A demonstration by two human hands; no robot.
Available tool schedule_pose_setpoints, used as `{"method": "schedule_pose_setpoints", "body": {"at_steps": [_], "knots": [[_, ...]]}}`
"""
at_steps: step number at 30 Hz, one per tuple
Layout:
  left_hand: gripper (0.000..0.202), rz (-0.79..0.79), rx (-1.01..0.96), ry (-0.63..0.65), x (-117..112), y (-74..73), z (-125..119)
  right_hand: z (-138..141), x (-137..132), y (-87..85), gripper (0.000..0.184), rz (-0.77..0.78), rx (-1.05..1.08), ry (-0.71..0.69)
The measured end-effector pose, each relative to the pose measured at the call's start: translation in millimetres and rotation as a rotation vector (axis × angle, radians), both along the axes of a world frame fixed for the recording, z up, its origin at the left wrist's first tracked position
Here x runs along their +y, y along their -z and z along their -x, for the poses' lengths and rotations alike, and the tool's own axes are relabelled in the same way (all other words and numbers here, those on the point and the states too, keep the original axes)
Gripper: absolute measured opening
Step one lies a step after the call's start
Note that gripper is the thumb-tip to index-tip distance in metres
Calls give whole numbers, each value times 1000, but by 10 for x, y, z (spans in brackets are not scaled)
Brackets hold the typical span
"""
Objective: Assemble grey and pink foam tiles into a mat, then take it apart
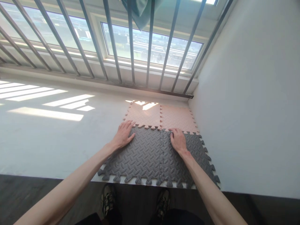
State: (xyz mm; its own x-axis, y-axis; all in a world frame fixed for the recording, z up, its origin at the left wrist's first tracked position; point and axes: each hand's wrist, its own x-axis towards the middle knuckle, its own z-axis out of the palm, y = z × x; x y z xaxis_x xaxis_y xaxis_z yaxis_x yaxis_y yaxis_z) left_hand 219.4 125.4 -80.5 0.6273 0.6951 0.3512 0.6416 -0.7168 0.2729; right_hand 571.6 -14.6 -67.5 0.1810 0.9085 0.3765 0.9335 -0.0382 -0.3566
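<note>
Four interlocking foam mat tiles lie on a white ledge in a square. Two dark grey tiles with a leaf-like tread, the left grey tile [133,159] and the right grey tile [185,164], sit nearest me. Two pale pink tiles, the left pink tile [142,115] and the right pink tile [178,118], lie beyond them and meet the grey ones along a toothed seam. My left hand [123,135] rests flat on the left grey tile's upper left corner, fingers spread. My right hand [178,140] lies flat on the right grey tile, fingertips at the pink seam.
The white ledge [58,147] extends left under bars of sunlight. A white wall [243,93] closes the right side. Metal window bars [150,40] and glass panes stand behind the tiles, with a green cloth [140,12] hanging at the top. My shoes [107,200] show on the dark floor below.
</note>
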Motion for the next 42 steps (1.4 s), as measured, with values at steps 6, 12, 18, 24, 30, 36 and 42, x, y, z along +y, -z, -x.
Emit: {"method": "schedule_pose_setpoints", "body": {"at_steps": [6, 12, 18, 24, 30, 36, 42], "knots": [[61, 19, 20, 18, -112, 68, -299, 282, -273, 112, 35, -1, -43, -131], [62, -1, 26, 66, -188, 30, -477, 325, -294, 144, 36, -27, -15, -101], [58, -51, 55, 209, -315, -29, -961, 345, -307, 163, 36, -57, -2, -94], [48, -56, 140, 278, -253, -28, -1375, 341, -308, 137, 37, -62, 4, -93], [55, -25, 188, 52, -104, -3, -1335, 332, -308, 131, 36, -62, 26, -93], [58, 4, 165, -50, -32, 41, -1162, 327, -308, 128, 36, -61, 37, -93], [58, -23, 82, -14, -290, 132, -1372, 314, -335, 135, 38, -47, 49, -104]]}}
